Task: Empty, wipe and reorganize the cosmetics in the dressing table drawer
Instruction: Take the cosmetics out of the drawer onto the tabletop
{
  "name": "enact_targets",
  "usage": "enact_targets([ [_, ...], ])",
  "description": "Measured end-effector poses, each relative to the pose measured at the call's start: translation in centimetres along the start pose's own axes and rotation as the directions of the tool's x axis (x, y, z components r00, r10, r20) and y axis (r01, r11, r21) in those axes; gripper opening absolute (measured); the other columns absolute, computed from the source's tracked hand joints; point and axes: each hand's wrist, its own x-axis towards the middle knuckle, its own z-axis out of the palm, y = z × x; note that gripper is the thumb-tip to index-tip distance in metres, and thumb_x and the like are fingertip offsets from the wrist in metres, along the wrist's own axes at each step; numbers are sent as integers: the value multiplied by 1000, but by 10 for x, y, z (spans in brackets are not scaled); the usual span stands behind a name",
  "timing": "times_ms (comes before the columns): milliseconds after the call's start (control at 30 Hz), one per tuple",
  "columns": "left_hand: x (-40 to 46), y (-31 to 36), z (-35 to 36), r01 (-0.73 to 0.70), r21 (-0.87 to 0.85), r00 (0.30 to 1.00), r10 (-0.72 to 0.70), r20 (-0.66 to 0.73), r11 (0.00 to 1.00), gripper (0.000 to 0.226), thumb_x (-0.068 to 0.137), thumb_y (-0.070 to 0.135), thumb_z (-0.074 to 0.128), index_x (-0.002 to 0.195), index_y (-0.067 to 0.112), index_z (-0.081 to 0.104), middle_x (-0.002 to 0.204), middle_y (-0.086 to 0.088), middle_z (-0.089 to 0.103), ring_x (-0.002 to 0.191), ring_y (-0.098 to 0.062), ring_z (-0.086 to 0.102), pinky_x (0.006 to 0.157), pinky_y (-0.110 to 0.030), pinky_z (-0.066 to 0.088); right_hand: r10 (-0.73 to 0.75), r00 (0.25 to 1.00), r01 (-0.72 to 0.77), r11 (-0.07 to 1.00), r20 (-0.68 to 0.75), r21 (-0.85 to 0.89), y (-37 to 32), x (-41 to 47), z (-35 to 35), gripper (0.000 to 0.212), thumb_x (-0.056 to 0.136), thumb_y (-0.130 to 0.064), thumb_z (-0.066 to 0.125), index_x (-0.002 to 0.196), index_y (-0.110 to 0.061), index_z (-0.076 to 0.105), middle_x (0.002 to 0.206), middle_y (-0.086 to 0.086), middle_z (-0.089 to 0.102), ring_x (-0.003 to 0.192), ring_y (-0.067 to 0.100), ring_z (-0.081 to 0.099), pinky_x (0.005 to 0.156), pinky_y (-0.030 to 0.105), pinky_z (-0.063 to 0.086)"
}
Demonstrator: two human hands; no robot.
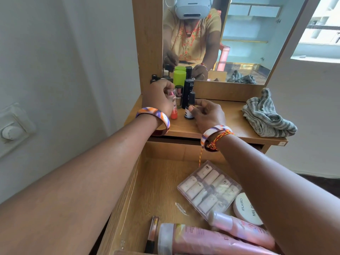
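Drawer (pixel 161 183): pulled open at 6 o'clock; holds pink tube (pixel 200 242), pink bottle (pixel 242 229), white nail-polish-remover tub (pixel 244 208), clear nail-tip box (pixel 208 188).
Right hand (pixel 207 115): pinching small dark nail polish bottle (pixel 190 107), upright on tabletop (pixel 220 124).
Left hand (pixel 160 96): curled round orange-based bottle (pixel 173 107), 11 o'clock.
Striped cloth (pixel 266 115): crumpled, 2 o'clock.
Mirror (pixel 239 37): 12 o'clock.

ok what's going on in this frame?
A person is emptying the open drawer onto the dressing table top. The left hand holds an orange-pink bottle; the right hand pinches a small dark nail polish bottle, both beside bottles already standing by the mirror. A clear nail-tip box, pink tubes and a white jar remain in the drawer. The striped cloth lies untouched.
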Motion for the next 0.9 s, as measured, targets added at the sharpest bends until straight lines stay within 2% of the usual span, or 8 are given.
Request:
enact_targets([
  [67, -1, -1, 2, -31, 26, 999, 30, 33, 999, 33, 88, 1, 58, 120, 9, 59, 119, -7, 64, 103, -17, 61, 84, -17, 43, -21, 999, 22, 1000, 34, -19, 0, -1, -1, 40, 89, -26, 62, 128, -20, 58, 116, 3, 67, 97, 12, 56, 79, 20, 40],
  [133, -4, -3, 7, -67, 55, 996, 63, 68, 996, 41, 85, -3, 62, 123, 12, 57, 115, -7, 65, 99, -18, 62, 83, -19, 47, -39, 997, 45, 996, 69, -78, 2, 0, -2, 43, 87, -24, 65, 130, -24, 57, 101, 0, 63, 89, 9, 50, 76, 20, 39],
  [267, -8, -6, 15, -87, 108, 996, 85, 20, 990, 52, 82, -5, 64, 127, 19, 54, 118, -8, 65, 107, -23, 62, 88, -28, 52, -40, 995, 55, 985, 90, -165, 0, 4, 0, 45, 84, -21, 68, 127, -30, 58, 90, -6, 58, 83, 11, 51, 73, 22, 40],
  [400, -8, -5, 19, -100, 113, 995, 102, -9, 989, 53, 83, -2, 64, 131, 16, 50, 121, -9, 64, 112, -25, 61, 94, -36, 52, -6, 1000, 9, 989, 18, -145, -1, 5, 5, 41, 78, -22, 73, 118, -22, 64, 103, -2, 70, 97, 15, 64, 91, 30, 52],
  [567, -7, -7, 26, -88, 119, 996, 91, -21, 989, 52, 85, 3, 64, 133, 14, 47, 125, -10, 61, 117, -25, 58, 97, -33, 50, 14, 999, -18, 989, -29, -149, -3, 5, 8, 33, 77, -26, 75, 109, -22, 68, 101, -2, 71, 96, 14, 65, 83, 26, 49],
  [633, -8, -9, 27, -76, 122, 997, 78, -8, 990, 52, 85, 2, 64, 133, 13, 46, 124, -11, 61, 116, -25, 58, 96, -32, 49, 18, 999, -24, 988, -41, -150, -2, 4, 9, 36, 76, -26, 75, 111, -22, 67, 102, -3, 71, 95, 14, 65, 81, 24, 48],
  [800, -11, -11, 28, -20, 100, 1000, 18, 17, 995, 63, 82, 2, 67, 137, 11, 39, 127, -13, 57, 117, -26, 58, 97, -36, 51, 29, 999, -35, 991, -43, -133, 1, 2, 8, 48, 72, -27, 79, 116, -19, 63, 94, -6, 62, 91, 12, 60, 87, 28, 52],
  [900, -21, -8, 24, -6, 126, 999, 11, -37, 992, 62, 80, 5, 70, 134, 12, 41, 130, -10, 55, 119, -24, 55, 97, -30, 50, 26, 999, -31, 993, -40, -113, 1, -1, 4, 48, 71, -26, 79, 116, -18, 63, 93, -7, 59, 88, 10, 56, 91, 31, 52],
])
